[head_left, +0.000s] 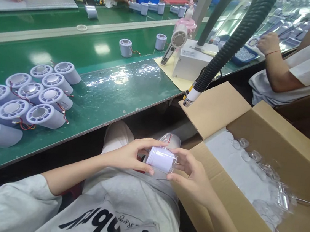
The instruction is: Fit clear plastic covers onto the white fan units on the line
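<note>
Above my lap a pale lilac cylindrical housing (161,159) lies on its side between my hands. My left hand (132,155) is closed around its left end, thumb below and fingers above. At the other end, my right hand (193,173) grips what looks like a clear plastic cover (174,162) over the housing. Just beyond my fingers rests another pale round part (172,140) with a thin red wire. On the green bench to the left stand several similar lilac housings (46,115) with vented tops and wires.
An open cardboard box (274,127) with clear plastic pieces (272,173) stands at my right. A black ribbed hose (234,42) hangs over its flap. A white machine box (189,63) and a small fan (179,38) stand on the bench (136,86). Co-workers sit opposite and at right.
</note>
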`<state>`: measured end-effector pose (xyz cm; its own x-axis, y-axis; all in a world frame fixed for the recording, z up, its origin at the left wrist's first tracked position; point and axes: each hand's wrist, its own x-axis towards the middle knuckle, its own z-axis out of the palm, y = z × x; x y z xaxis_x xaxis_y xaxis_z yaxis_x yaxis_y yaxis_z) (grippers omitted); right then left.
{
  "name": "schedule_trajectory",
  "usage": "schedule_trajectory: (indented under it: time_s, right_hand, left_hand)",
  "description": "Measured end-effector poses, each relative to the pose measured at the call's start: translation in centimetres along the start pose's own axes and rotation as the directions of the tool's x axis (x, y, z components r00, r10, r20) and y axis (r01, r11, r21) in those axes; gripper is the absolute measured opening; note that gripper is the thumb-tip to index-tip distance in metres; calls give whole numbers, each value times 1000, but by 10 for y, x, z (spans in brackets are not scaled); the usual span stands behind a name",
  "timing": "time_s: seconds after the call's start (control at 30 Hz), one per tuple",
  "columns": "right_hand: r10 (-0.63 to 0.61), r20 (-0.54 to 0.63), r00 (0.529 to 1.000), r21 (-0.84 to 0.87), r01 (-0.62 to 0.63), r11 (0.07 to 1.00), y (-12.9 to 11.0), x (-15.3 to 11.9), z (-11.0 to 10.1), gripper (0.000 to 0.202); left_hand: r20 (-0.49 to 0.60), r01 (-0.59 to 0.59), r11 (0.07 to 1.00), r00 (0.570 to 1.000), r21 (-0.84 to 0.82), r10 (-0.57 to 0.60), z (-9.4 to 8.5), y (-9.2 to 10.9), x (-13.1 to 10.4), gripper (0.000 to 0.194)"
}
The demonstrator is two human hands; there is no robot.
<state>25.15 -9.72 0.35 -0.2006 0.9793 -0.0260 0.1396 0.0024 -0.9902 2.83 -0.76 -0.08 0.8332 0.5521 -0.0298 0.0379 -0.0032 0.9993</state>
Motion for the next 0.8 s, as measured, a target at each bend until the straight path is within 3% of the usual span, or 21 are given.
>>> schedule_trajectory:
  time_s: [0.17, 0.37, 0.6, 0.8]
  right_hand:
    - [16, -12, 1000, 38, -15, 999, -1, -1, 1, 46]
    - [-133, -38, 990, -91, 130, 987, -4, -5, 3, 51]
    - [-215, -16, 977, -182, 208, 961, -6, -9, 4, 52]
    - [-246, -29, 969, -242, 232, 942, -14, -12, 1, 50]
  left_hand:
    - [8, -14, 998, 1000, 54, 13, 0, 4, 0, 73]
    - [-10, -80, 992, 997, 93, 81, 0, 6, -4, 76]
    - [5, -148, 980, 989, 134, 149, 0, 11, -8, 76]
    - [-18, -77, 993, 997, 89, 79, -4, 16, -11, 67]
